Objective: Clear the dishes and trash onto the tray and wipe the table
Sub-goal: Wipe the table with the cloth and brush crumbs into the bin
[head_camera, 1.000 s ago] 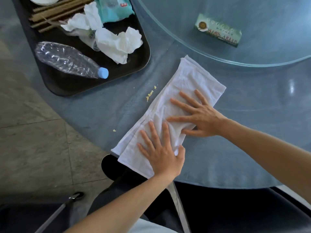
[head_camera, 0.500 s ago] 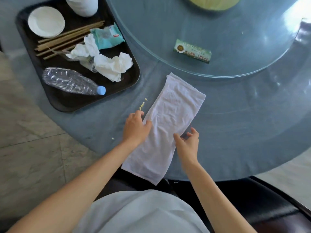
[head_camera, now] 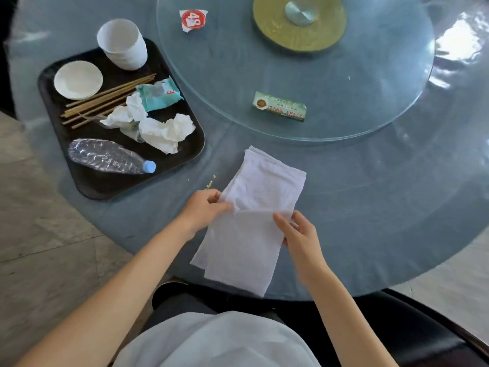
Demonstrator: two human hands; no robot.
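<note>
Grey-blue and round, the worktop (head_camera: 370, 207) carries a glass turntable (head_camera: 330, 75) at its far middle, with pale stone floor (head_camera: 39, 234) showing beyond its near-left edge. On the worktop's near edge lies a white cloth (head_camera: 254, 223), folded long, its near end hanging just over the rim. The left hand (head_camera: 203, 207) pinches the cloth's left edge between thumb and curled fingers, and the right hand (head_camera: 299, 231) grips the right edge, thumb on top and fingers curled beneath. A crease runs across the cloth between the two hands. Just left of the cloth, a few yellowish crumbs (head_camera: 210, 182) sit on the bare worktop.

To the far left stands a black tray (head_camera: 90, 186). It holds a white cup (head_camera: 123, 43), a small white saucer (head_camera: 78, 80), a bundle of chopsticks (head_camera: 105, 98), a teal wrapper (head_camera: 158, 94), crumpled white tissues (head_camera: 164, 132) and a crushed clear bottle (head_camera: 105, 156) with a blue cap, lying on its side.

On the turntable rest a green packet (head_camera: 279, 106) near its near rim and a torn red-and-white scrap (head_camera: 193, 20) at its far left.
</note>
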